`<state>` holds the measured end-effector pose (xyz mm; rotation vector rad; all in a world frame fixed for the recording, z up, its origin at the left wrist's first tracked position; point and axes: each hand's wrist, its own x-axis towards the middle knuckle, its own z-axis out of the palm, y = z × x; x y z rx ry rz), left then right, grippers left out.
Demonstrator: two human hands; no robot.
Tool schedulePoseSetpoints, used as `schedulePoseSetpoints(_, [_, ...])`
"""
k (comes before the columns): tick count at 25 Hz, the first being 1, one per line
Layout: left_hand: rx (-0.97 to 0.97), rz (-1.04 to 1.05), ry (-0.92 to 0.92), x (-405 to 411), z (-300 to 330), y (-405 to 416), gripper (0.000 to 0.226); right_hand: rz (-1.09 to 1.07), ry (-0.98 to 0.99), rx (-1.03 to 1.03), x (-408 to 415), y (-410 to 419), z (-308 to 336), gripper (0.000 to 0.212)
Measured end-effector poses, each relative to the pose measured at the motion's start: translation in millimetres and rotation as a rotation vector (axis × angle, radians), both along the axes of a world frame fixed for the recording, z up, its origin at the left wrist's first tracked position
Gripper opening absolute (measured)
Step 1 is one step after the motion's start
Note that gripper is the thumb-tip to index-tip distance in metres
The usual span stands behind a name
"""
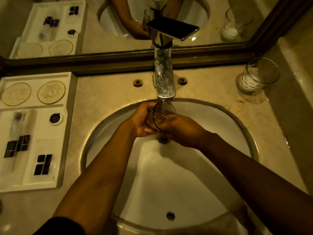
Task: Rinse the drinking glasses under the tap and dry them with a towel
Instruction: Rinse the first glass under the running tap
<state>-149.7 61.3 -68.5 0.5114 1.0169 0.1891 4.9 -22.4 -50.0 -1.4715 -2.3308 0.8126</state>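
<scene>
- Holding the glass over the sink, I have both hands on it: the left hand and right hand wrap it from either side, fingers curled round its lower part, mouth tilted up under the tap.
- Water runs straight into it; wet glass could slip from my grip and strike the basin, chipping or breaking.
- A tilted mouth could send spray onto the bench and the tray of toiletries on the left.
- A second glass stands near the bench's right edge; a careless elbow could knock it.
- No towel is in view, so I judge drying means carrying a dripping glass elsewhere.
</scene>
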Motion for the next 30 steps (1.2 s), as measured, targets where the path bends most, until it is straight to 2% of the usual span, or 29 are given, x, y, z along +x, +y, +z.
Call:
schedulePoseSetpoints(2, [0.040, 0.117, -0.067, 0, 5, -5, 0.034, -0.079, 0.048, 0.028, -8, -3, -5, 0.056])
schedulePoseSetpoints(6, [0.061, 0.426, -0.165, 12, 17, -26, 0.041, -0.410, 0.263, 0.150, -27, -8, -14, 0.039])
schedulePoseSetpoints(8, [0.092, 0.529, -0.216, 15, 5, -31, 0.040, -0.564, 0.278, 0.186, -43, -9, -10, 0.036])
schedulePoseSetpoints(12, [0.321, 0.541, -0.171, 18, -20, -42, 0.026, -1.083, 0.528, -0.153, -65, 0, 4, 0.049])
schedulePoseSetpoints(14, [0.330, 0.564, -0.138, 19, -22, -40, 0.026, -1.003, 0.443, -0.102, -65, 1, 2, 0.047])
schedulePoseSetpoints(16, [0.226, 0.532, -0.112, 18, -20, -30, 0.032, -0.748, 0.294, 0.091, -58, -4, 0, 0.040])
schedulePoseSetpoints(19, [0.047, 0.281, -0.162, 11, -3, -14, 0.024, -0.391, 0.206, 0.279, -40, -8, 4, 0.018])
schedulePoseSetpoints(23, [-0.036, 0.009, -0.160, -1, 12, 3, 0.025, -0.134, -0.003, 0.128, -17, -1, 5, 0.034])
schedulePoseSetpoints(25, [-0.015, -0.060, -0.018, -3, 10, 8, 0.034, -0.011, -0.110, 0.131, -6, 1, -1, 0.038])
schedulePoseSetpoints(27, [0.011, -0.081, 0.087, -6, 8, 9, 0.041, 0.067, -0.103, 0.202, -2, -1, -6, 0.035])
schedulePoseSetpoints(30, [0.063, 0.023, 0.010, -8, 9, 3, 0.034, -0.017, 0.023, 0.150, -9, -5, -3, 0.038])
